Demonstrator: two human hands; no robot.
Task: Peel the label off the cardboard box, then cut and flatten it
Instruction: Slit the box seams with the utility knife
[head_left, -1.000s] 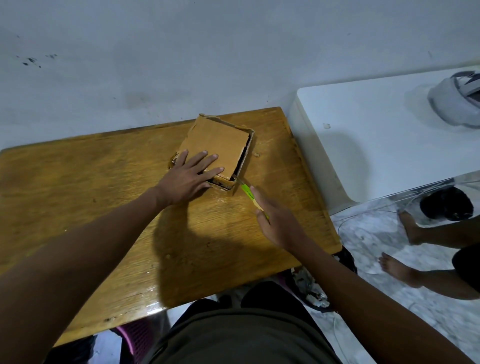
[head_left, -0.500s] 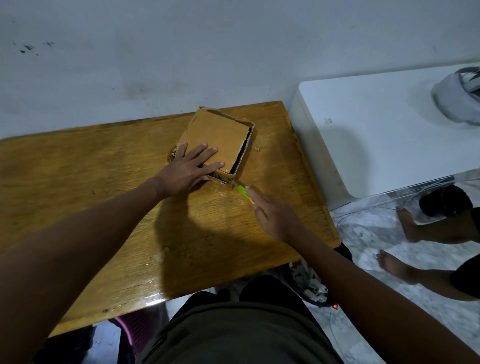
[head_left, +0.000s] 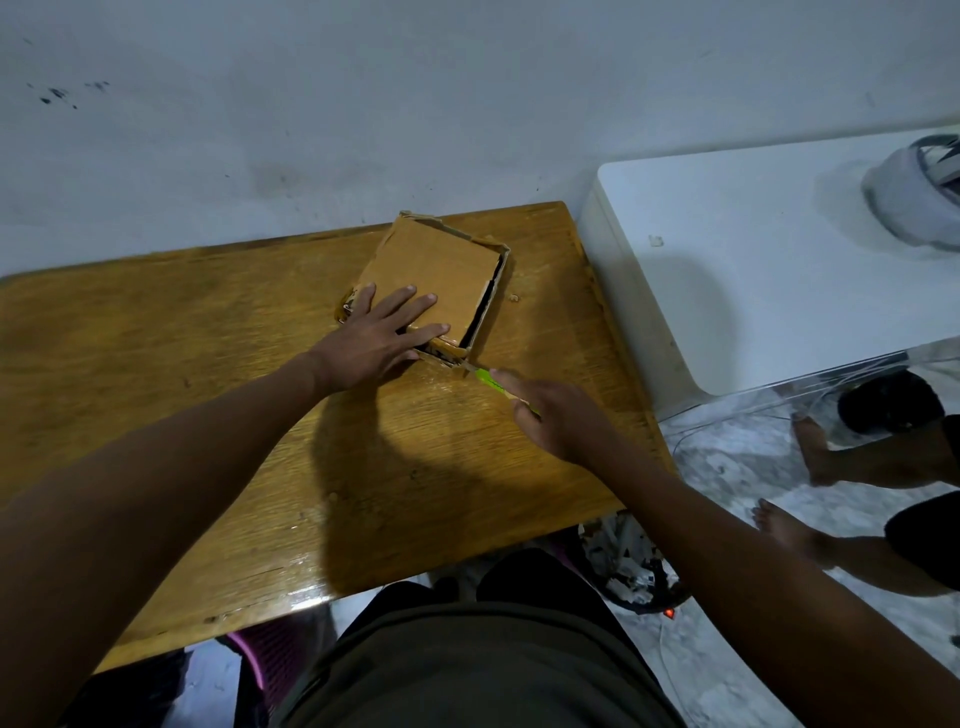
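Note:
A shallow brown cardboard box (head_left: 441, 270) lies on the wooden table (head_left: 156, 374) near its far right corner, a dark gap showing along its right side. My left hand (head_left: 384, 332) presses flat on the box's near left part, fingers spread. My right hand (head_left: 550, 415) grips a green utility knife (head_left: 488, 382), index finger along its top. The blade tip meets the box's near right corner. No label is visible on the box's top.
A white cabinet top (head_left: 753, 270) stands to the right of the table, with a white fan (head_left: 919, 197) at its far right. Another person's bare feet (head_left: 810, 452) rest on the marble floor. A bin of scraps (head_left: 628, 566) sits under the table's right edge.
My hands stay in almost the same place. The knife tip has crept slightly closer to the box's near right corner; the view has shifted a little.

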